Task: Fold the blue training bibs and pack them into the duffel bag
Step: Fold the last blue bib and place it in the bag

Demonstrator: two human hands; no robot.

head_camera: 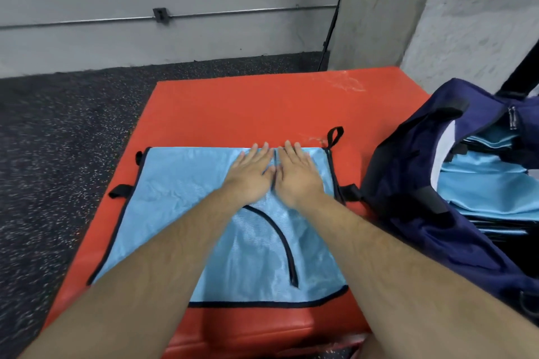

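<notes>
Speckled black floor (pixel 73 125) under a grey wall, and a red padded bench (pixel 248 108) in the middle of it. The blue bib (pixel 180 183) lies spread flat on the bench. Left hand (pixel 250 172) and right hand (pixel 297 172) sit side by side near its far edge, palms down, each grip wide, fingers straight, holding nothing. Just right, the navy duffel bag (pixel 408 160) gapes, folded blue bibs (pixel 490 181) stacked inside

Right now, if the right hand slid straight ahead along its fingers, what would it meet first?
Likely bare red mat: the right hand has fingertips at the far edge of the blue bib, and the black loop sits aside.
</notes>
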